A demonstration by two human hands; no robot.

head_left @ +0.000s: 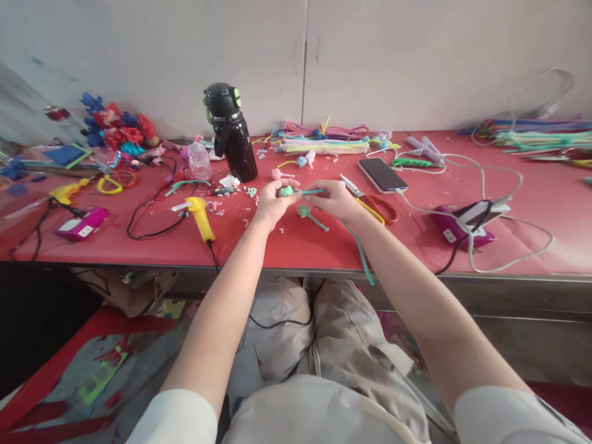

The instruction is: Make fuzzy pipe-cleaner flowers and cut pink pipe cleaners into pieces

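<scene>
Cluttering red table (296, 246) below white wall (393, 55): pipe cleaners (324, 146), bottle (234, 135)

Bright, even light; edges slightly warped.

This looks like a small craft workshop. A long red table (416, 246) stands against a plain pale wall, strewn with bundles of coloured pipe cleaners (324, 146), finished fuzzy flowers (121, 128), a yellow glue gun (200, 216) on its cord, scissors (370, 200) with red and yellow handles, and tiny offcuts. A black water bottle (231, 132), a phone (382, 174) and charging cables lie among the materials.
</scene>
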